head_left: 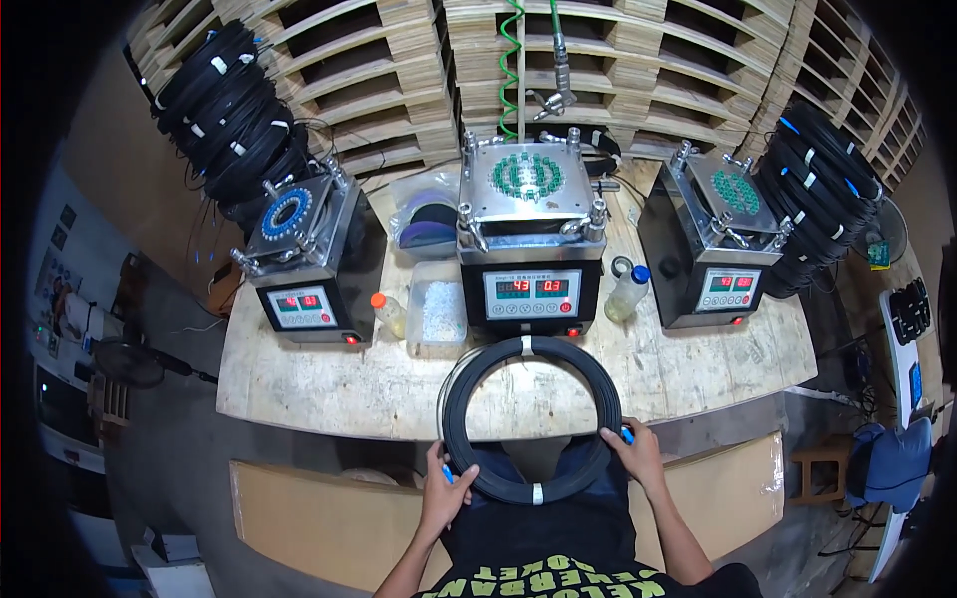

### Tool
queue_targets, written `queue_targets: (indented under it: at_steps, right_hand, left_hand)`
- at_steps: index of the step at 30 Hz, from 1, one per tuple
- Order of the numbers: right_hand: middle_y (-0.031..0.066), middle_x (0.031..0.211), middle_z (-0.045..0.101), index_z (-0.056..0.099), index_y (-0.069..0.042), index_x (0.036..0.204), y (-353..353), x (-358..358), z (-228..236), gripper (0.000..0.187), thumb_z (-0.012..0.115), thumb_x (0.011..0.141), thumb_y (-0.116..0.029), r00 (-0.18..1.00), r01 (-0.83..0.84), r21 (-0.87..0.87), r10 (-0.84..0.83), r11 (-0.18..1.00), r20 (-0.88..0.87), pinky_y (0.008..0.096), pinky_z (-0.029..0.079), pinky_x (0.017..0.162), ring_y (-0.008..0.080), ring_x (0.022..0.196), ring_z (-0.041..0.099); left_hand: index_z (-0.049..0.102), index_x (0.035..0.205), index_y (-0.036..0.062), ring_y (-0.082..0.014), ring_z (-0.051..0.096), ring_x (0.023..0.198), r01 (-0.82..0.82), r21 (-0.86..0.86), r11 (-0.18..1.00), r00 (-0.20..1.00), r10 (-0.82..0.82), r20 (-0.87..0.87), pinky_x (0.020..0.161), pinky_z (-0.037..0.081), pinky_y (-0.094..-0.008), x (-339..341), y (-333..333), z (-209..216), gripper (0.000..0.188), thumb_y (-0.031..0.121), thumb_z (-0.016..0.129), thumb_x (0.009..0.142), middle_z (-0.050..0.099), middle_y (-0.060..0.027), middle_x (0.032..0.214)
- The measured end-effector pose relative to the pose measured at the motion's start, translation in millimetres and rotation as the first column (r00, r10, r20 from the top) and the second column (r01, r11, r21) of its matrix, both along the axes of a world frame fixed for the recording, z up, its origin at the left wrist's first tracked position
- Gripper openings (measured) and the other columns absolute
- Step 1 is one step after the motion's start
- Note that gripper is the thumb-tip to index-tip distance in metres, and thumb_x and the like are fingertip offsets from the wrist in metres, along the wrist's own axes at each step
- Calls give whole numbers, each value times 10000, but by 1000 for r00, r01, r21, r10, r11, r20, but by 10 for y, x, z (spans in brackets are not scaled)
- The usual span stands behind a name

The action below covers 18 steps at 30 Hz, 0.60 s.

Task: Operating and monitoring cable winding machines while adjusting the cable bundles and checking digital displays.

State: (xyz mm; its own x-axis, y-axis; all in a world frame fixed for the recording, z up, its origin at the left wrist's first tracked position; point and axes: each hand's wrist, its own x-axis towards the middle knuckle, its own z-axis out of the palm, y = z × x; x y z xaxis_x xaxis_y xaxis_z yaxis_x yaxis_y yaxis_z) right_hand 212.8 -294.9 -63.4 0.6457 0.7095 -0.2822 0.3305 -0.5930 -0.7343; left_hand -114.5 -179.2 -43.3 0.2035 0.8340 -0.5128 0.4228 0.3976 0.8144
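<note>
A coil of black cable point(609, 394), bound with white bands at top and bottom, leans over the table's near edge, with its lower part above my lap. My left hand point(444, 490) grips the coil's lower left, with a small blue end piece point(448, 474) showing by its fingers. On the right side, my right hand point(638, 451) has its thumb on the coil, and another blue end piece point(627, 435) shows beside the fingers. The undersides of both grips are hidden. A loose cable strand curves out at the coil's upper left.
On the wooden table point(329, 389) stand three machines: left point(309, 269), middle point(528, 244) and right point(713, 244). A tub of white bits point(439, 314), an orange-capped bottle point(389, 317) and a blue-capped bottle point(626, 295) stand between them. Stacked cable coils point(224, 120) rise behind. Cardboard point(329, 518) lies below.
</note>
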Motion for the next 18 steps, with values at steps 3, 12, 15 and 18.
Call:
queue_targets:
  at_steps: [3,12,15,18]
  right_hand:
    - [204,1028,684,500,5,1381,-70,213,123,812,867,759,-366,986,-163,71,165,984,-15,366,528,759,228,836,666]
    - [379,1567,145,205,-271,1592,-64,484,1064,1134,914,707,-315,513,-856,-190,747,480,-423,458,344,1165,429,1426,377]
    - [372,1488,340,174,-245,1599,257,721,1168,1107,853,755,-474,324,-944,-192,867,270,-379,454,381,1138,456,1370,432]
    - [340,1397,502,175,-181,1608,812,812,1731,1184,801,725,-660,287,-931,-349,808,109,-514,438,446,1055,442,1281,531]
  left_hand:
    - [86,1590,73,-230,638,995,140,84,987,985,-147,88,845,573,-339,-272,61,94,1069,139,829,824,322,-221,1503]
    - [195,1598,116,-339,338,1462,940,-23,340,341,-936,86,1161,343,-424,-495,577,1100,983,410,777,863,318,-212,1585]
    - [362,1542,92,-265,562,1269,970,68,235,231,-971,68,1060,459,-402,-228,1170,1366,706,309,692,956,482,-159,1503]
    - [489,1447,56,-220,633,1105,888,296,352,424,-875,-233,970,508,-386,163,1838,1718,613,283,718,926,660,-113,1256]
